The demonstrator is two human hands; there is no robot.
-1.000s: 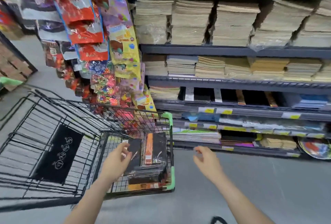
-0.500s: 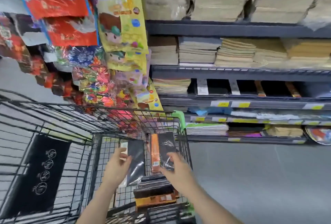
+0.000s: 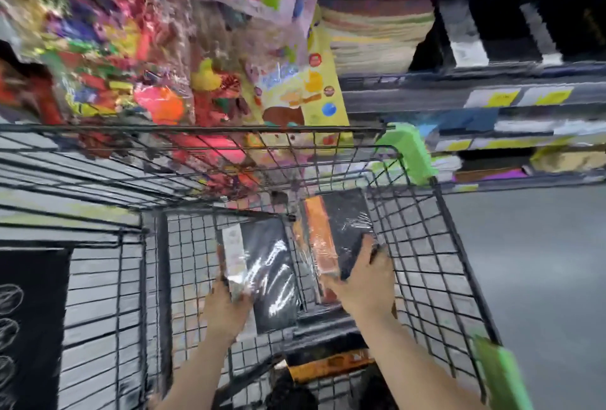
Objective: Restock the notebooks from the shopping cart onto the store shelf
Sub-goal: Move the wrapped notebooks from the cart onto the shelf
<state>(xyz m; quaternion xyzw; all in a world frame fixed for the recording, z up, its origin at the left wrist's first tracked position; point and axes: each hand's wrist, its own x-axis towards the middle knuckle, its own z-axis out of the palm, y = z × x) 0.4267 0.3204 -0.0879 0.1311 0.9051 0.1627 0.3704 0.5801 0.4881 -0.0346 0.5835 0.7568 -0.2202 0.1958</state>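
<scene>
Two hands: both inside the black wire shopping cart (image 3: pixel 426 245), each on a separate notebook
Left hand (image 3: pixel 226 308): fingers curled round the lower edge of a black shrink-wrapped notebook with a white spine strip (image 3: pixel 262 265), gripping it
Right hand (image 3: pixel 364 282): closed round the lower corner of a black shrink-wrapped notebook with an orange spine strip (image 3: pixel 337 229), thumb across the cover
Notebook positions: side by side within the cart, white-striped one at left, orange-striped one at right, both tilted up toward the far wall of the basket
Remaining stock: stack of dark notebooks with an orange edge (image 3: pixel 328 360) low in the cart, beneath the forearms
Cart fittings: green plastic corner guards (image 3: pixel 410 154) on the right corners
Store shelf (image 3: pixel 459 95): dark metal, at upper right beyond the cart, yellow price labels (image 3: pixel 498 98) along its edge, stacked paper goods above; blurred
Hanging goods: colourful packets (image 3: pixel 147 59) at upper left, behind the cart's far rim; detail blurred
</scene>
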